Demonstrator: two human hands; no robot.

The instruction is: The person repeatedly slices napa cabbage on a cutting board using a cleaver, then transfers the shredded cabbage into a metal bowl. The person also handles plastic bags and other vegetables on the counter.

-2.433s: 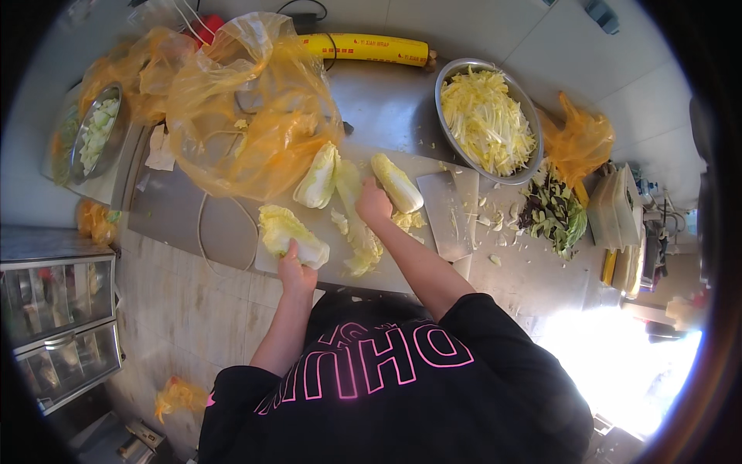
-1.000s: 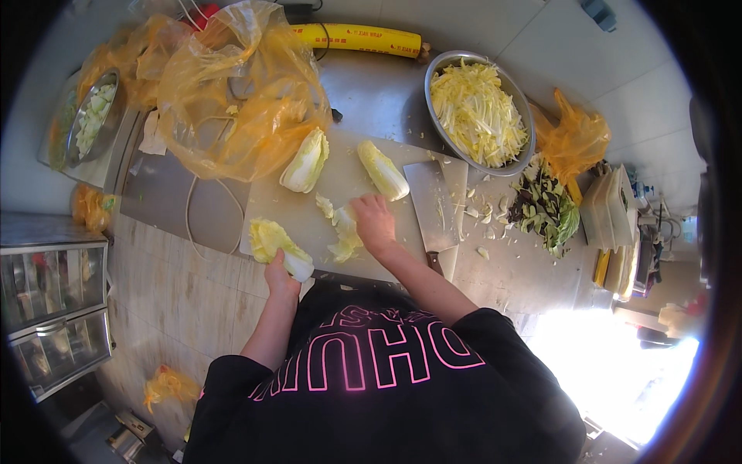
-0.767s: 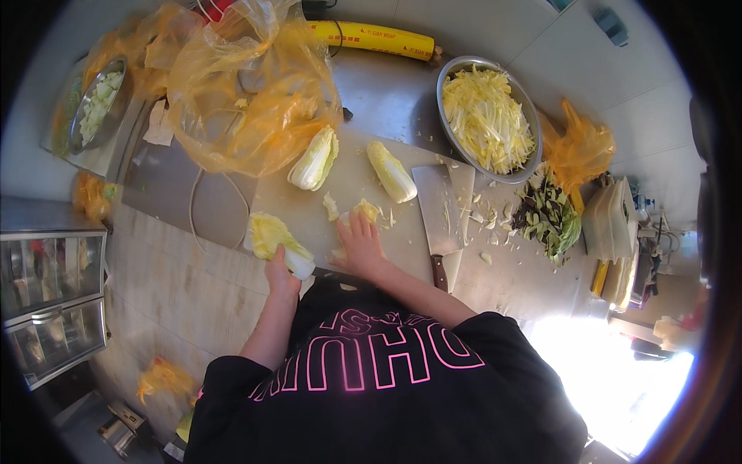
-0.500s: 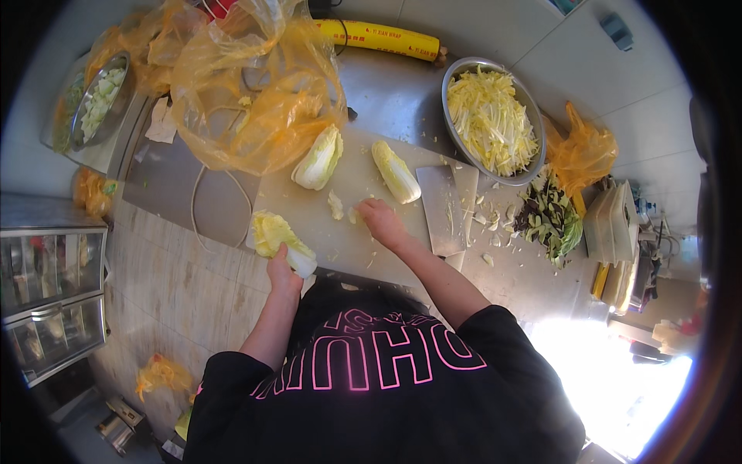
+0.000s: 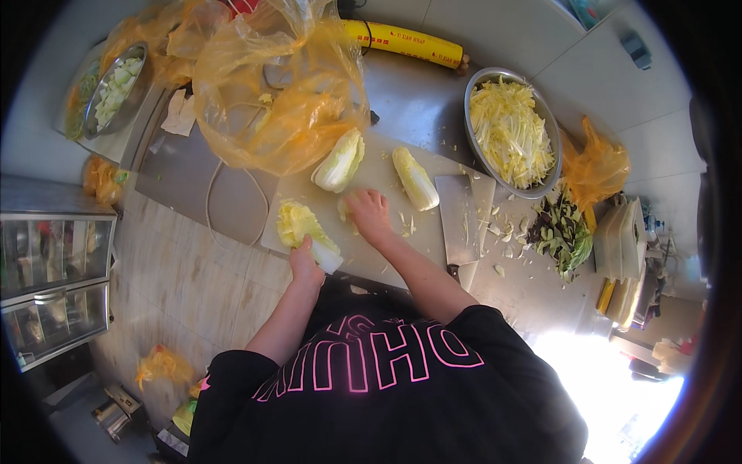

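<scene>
My left hand (image 5: 307, 264) is closed round the white stem end of a napa cabbage piece (image 5: 297, 224), held over the near left edge of the pale cutting board (image 5: 379, 255). My right hand (image 5: 372, 219) rests low over the middle of the board, fingers curled down on a small pale cabbage scrap (image 5: 343, 207); the fingertips are partly hidden. Beyond it lie two more cabbage pieces, a leafy one (image 5: 338, 161) and a narrower one (image 5: 416, 179). To the right, a broad cleaver (image 5: 461, 220) lies flat on the board, its handle toward me.
A steel bowl (image 5: 469, 108) of shredded cabbage stands far right, near dark green leaves (image 5: 560, 232) and scattered white bits (image 5: 506, 228). Orange plastic bags (image 5: 286, 108) spread across the back left, beside a yellow wrap roll (image 5: 406, 42). A bowl of cut vegetables (image 5: 139, 85) sits far left.
My right hand has moved left across the board, onto the small cabbage scraps. The left hand still grips its cabbage piece, now nearer the right hand. The whole view has shifted slightly.
</scene>
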